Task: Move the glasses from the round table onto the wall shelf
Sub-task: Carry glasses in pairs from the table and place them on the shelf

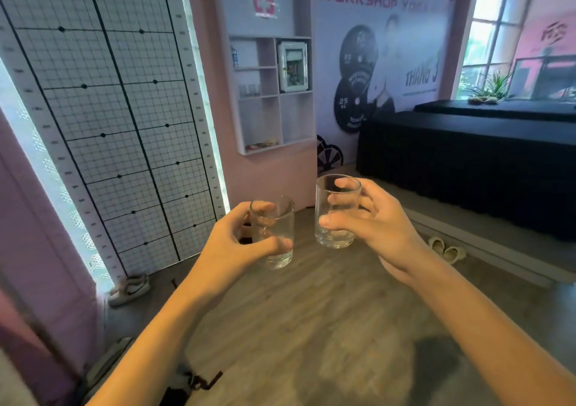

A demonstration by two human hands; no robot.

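Observation:
My left hand [232, 243] grips a clear empty glass [276, 218] upright, thumb across its lower front. My right hand [374, 221] holds a second, slightly taller clear glass [335, 237] upright, fingers wrapped around its far side. Both glasses are carried in the air above the wooden floor. Ahead on the pink wall hangs the white wall shelf [279, 95] with several open compartments. A few glasses [249, 89] stand in its middle left compartment. The round table is out of view.
A posture check board [103, 118] leans at the left, with shoes [131, 288] at its foot. A black draped platform [467, 162] fills the right, slippers [445, 249] beside it. A white first-aid box [293, 66] sits in the shelf's upper right compartment.

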